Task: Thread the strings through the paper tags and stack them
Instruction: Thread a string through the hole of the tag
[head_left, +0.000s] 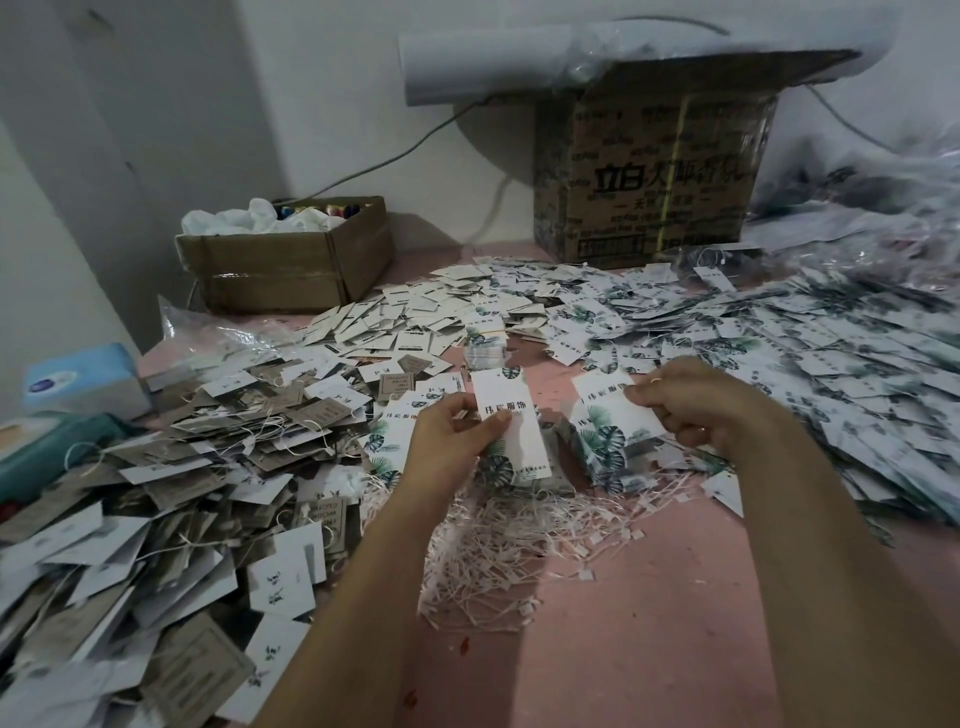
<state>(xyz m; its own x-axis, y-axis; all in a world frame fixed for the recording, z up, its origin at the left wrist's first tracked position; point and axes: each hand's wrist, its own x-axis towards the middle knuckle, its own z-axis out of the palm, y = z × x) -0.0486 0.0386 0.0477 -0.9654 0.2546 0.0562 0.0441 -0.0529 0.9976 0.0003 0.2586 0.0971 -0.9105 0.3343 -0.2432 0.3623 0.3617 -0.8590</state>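
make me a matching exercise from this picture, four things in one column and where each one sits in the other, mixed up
Things:
1. large cardboard box
2. blue tissue pack
3. pile of white strings
4. small open box

Places:
A. far left edge of the pink surface
B. near the person, between the forearms
C. back right, by the wall
D. back left, behind the scattered tags

Pairs: 1-C, 2-A, 3-B, 4-D
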